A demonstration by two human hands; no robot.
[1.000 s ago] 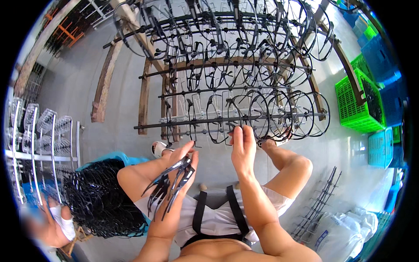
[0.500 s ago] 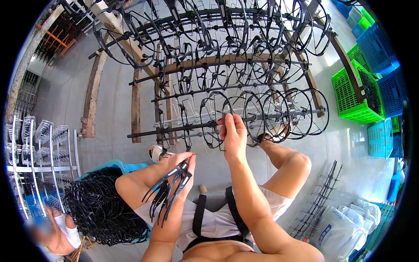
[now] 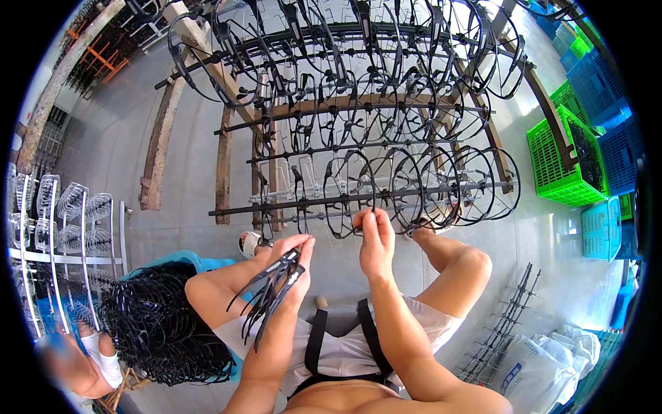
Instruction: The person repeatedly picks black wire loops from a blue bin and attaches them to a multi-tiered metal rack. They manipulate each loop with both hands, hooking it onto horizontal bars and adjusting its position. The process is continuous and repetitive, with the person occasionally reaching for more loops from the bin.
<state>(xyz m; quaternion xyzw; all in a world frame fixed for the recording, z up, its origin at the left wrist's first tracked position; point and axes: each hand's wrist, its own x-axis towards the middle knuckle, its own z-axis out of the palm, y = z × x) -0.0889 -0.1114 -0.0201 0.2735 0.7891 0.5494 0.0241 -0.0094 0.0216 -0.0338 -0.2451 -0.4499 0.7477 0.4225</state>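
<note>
In my closed left hand (image 3: 293,259) is a bunch of curved black plastic strips (image 3: 265,293) with glossy broader ends; their thin tips hang down over my forearm. My right hand (image 3: 376,238) is raised in front of the lowest dark bar (image 3: 289,205) of a rack. Its thumb and fingers pinch the lower part of a thin black hoop (image 3: 373,172) that hangs at that bar. More black hoops (image 3: 417,186) hang along the bar to the right, while smaller black pieces hang to the left of my right hand.
Higher bars of the wooden-legged rack (image 3: 224,165) carry many black hoops. Beside my left leg stands a blue tub (image 3: 196,261) heaped with black strips (image 3: 162,324). Green crates (image 3: 565,159) and white plastic bags (image 3: 552,359) lie to the right. Another person (image 3: 83,362) sits at lower left.
My right hand has come down and slightly right from the bar to the hoop's lower part. The left hand keeps its bunch. The view has shifted a little.
</note>
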